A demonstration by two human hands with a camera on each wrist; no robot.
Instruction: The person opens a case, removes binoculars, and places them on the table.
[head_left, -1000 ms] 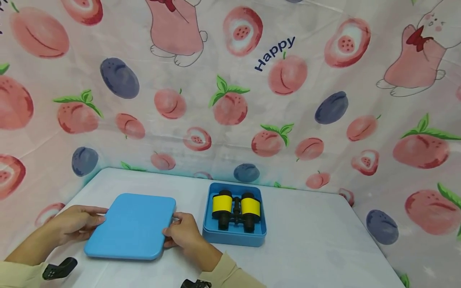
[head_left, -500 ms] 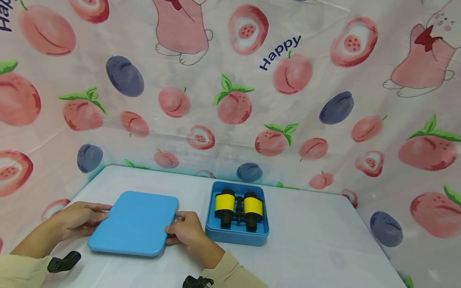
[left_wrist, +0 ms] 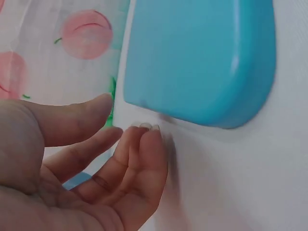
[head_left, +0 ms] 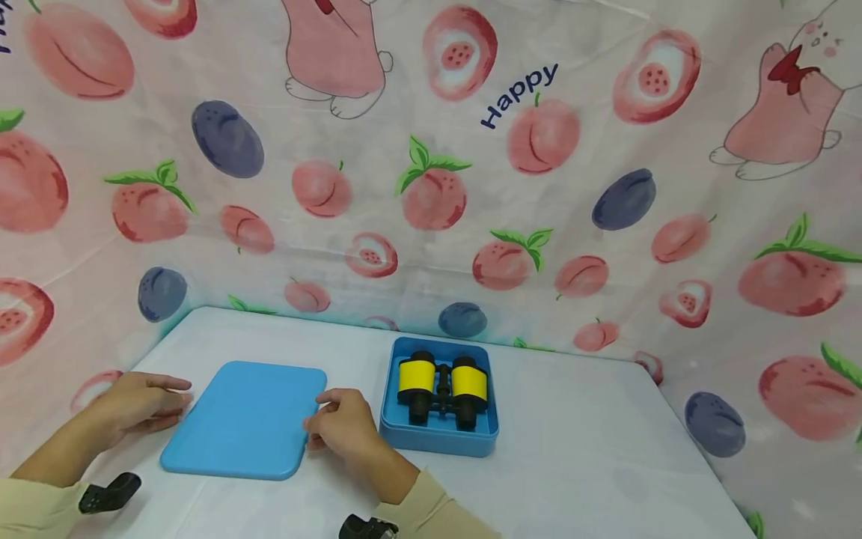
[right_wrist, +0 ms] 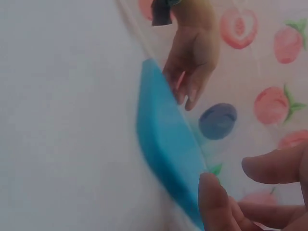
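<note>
A blue rounded-square lid (head_left: 245, 421) lies flat on the white table, left of the middle. Just off its left edge is my left hand (head_left: 138, 404), its fingers loosely bent; the left wrist view has a gap between the fingertips (left_wrist: 153, 139) and the lid (left_wrist: 192, 57). My right hand (head_left: 346, 425) is at the lid's right edge, thumb and fingers spread apart in the right wrist view, holding nothing; whether a finger touches the edge I cannot tell. To the right, a blue box (head_left: 438, 443) holds yellow-and-black binoculars (head_left: 442, 389).
The white table (head_left: 579, 449) extends to the right of the box. A fruit-printed curtain (head_left: 404, 187) rises behind the table and at both sides. Black wrist devices (head_left: 110, 492) sit at both sleeves.
The lid has come down flat onto the table. Both hands have let go of it, the left drawing away leftward. The box and binoculars have stayed put.
</note>
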